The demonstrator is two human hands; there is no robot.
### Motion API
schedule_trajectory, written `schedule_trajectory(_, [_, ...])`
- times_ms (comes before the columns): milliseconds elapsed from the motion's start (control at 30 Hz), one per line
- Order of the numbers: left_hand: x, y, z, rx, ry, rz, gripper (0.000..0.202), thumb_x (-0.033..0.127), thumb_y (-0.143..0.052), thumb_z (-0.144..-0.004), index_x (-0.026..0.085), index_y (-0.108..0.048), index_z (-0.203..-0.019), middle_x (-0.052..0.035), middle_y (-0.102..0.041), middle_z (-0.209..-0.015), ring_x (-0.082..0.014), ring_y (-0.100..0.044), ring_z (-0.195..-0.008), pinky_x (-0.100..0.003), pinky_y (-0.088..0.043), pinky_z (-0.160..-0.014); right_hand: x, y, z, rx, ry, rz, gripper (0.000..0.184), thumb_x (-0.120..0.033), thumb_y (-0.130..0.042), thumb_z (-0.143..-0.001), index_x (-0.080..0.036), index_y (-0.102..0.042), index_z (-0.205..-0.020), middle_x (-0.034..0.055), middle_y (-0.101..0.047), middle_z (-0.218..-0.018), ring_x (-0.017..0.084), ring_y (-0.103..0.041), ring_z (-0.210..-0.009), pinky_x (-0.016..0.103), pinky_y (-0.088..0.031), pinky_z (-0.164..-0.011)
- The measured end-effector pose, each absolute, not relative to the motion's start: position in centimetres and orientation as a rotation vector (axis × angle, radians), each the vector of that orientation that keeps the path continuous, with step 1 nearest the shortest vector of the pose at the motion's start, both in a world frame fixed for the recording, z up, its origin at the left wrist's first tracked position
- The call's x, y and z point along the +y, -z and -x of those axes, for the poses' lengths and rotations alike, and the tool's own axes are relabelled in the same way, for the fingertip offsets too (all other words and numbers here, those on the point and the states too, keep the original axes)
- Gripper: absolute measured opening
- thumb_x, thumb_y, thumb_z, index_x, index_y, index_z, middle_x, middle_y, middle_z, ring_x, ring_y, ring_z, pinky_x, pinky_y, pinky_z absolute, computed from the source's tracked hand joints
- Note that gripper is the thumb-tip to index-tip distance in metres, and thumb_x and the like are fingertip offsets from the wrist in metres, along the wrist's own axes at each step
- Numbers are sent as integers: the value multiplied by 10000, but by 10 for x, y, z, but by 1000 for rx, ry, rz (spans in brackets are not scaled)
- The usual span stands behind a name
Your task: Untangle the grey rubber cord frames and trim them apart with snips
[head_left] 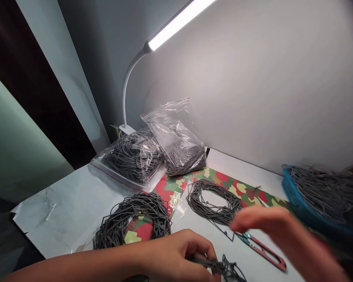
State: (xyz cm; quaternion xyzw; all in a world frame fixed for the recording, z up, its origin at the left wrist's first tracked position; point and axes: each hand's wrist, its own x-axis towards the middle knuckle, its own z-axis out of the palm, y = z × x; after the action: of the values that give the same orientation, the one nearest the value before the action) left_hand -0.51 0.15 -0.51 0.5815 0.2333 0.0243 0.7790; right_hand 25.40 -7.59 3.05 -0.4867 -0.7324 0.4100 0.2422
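Observation:
My left hand (188, 252) is at the bottom middle, its fingers curled round a tangle of thin dark grey strands (228, 269) whose lower part the frame edge cuts off. My right hand (270, 225), smeared by motion, is raised at the lower right; its fingers cannot be made out clearly. Below its tip lie red-handled thread snips (263, 250) on the white surface. A ring-shaped coil of grey strands (214, 201) lies just beyond. Behind my left forearm sits a second, thicker ring of strands (132, 213), partly covered by the arm.
Two clear zip bags of grey strands, one lying flat (135, 156) and one propped up (182, 149), stand against the wall. A blue basket (294, 199) heaped with strands is at the right. A lit lamp (176, 25) hangs over the table with camouflage-patterned covering (220, 176).

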Motion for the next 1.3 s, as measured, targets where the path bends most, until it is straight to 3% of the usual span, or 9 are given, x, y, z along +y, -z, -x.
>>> schedule_trajectory(67, [1, 5, 6, 445, -61, -1277, 229, 383, -709, -740, 185, -622, -817, 47, -524, -667, -76, -365, -531, -211, -238, -474, -62, -41, -223, -1940, -1331, 1411, 764, -245, -845, -661, -292, -500, -1342, 76, -533, -1375, 342, -475, -1277, 391, -423, -1054])
schedule_trajectory(133, [0, 5, 7, 396, -88, -1272, 192, 346, -697, -743, 183, -628, -817, 34, -546, -707, -83, -403, -575, -205, -271, -511, -55, -42, -200, -1825, -1554, 1426, 674, -241, -797, -719, -257, -490, -1318, 76, -577, -1284, 276, -545, -1181, 361, -423, -1019])
schedule_trajectory(233, [-2, 5, 5, 365, -118, -1240, 161, 307, -676, -737, 178, -610, -807, 21, -568, -756, -97, -447, -642, -207, -306, -567, -59, -27, -191, -1529, -1858, 1289, 391, -250, -814, -675, -198, -570, -976, -2, -612, -892, 162, -569, -824, 234, -439, -719])
schedule_trajectory(333, [-5, 2, 3, 440, -80, -1241, 180, 305, -683, -707, 174, -596, -796, 35, -548, -701, -95, -434, -609, -212, -303, -555, -73, -7, -205, -1281, -1953, 1240, 388, -376, -843, -677, -182, -526, -790, -44, -508, -715, 99, -430, -655, 196, -310, -583])
schedule_trajectory(567, [-3, 0, 1, 537, -76, -1313, 185, 343, -659, -780, 167, -608, -813, 62, -482, -635, -85, -362, -558, -215, -254, -507, -93, 21, -221, -1198, -1791, 1269, 433, -581, -698, -828, -173, -573, -898, -61, -440, -630, 79, -354, -545, 211, -233, -516])
schedule_trajectory(733, [-1, -6, 2, 558, -24, -1381, 273, 420, -571, -892, 164, -667, -870, 73, -374, -568, -100, -315, -529, -234, -211, -486, -95, 22, -216, -1118, -1735, 1296, 440, -581, -688, -842, -166, -543, -862, -59, -492, -574, 66, -379, -510, 202, -216, -494])
schedule_trajectory(900, [-1, -10, 2, 597, -11, -1326, 376, 478, -509, -932, 155, -680, -848, 59, -361, -610, -112, -320, -596, -238, -244, -552, -97, 17, -212, -1012, -1705, 1294, 466, -584, -739, -796, -164, -542, -835, -59, -499, -609, 62, -449, -540, 196, -262, -525])
schedule_trajectory(1133, [-1, -8, 2, 632, 34, -1310, 352, 510, -550, -898, 168, -615, -845, 45, -452, -687, -117, -351, -632, -243, -243, -571, -100, 20, -210, -987, -1717, 1245, 438, -553, -752, -794, -166, -551, -835, -50, -518, -633, 76, -482, -547, 211, -294, -541])
schedule_trajectory(1300, [-1, -10, 1, 623, 55, -1349, 332, 497, -560, -877, 171, -600, -832, 56, -416, -648, -119, -345, -622, -246, -241, -561, -101, 19, -212, -1004, -1741, 1237, 425, -546, -749, -797, -166, -563, -840, -44, -512, -650, 91, -497, -577, 219, -319, -563])
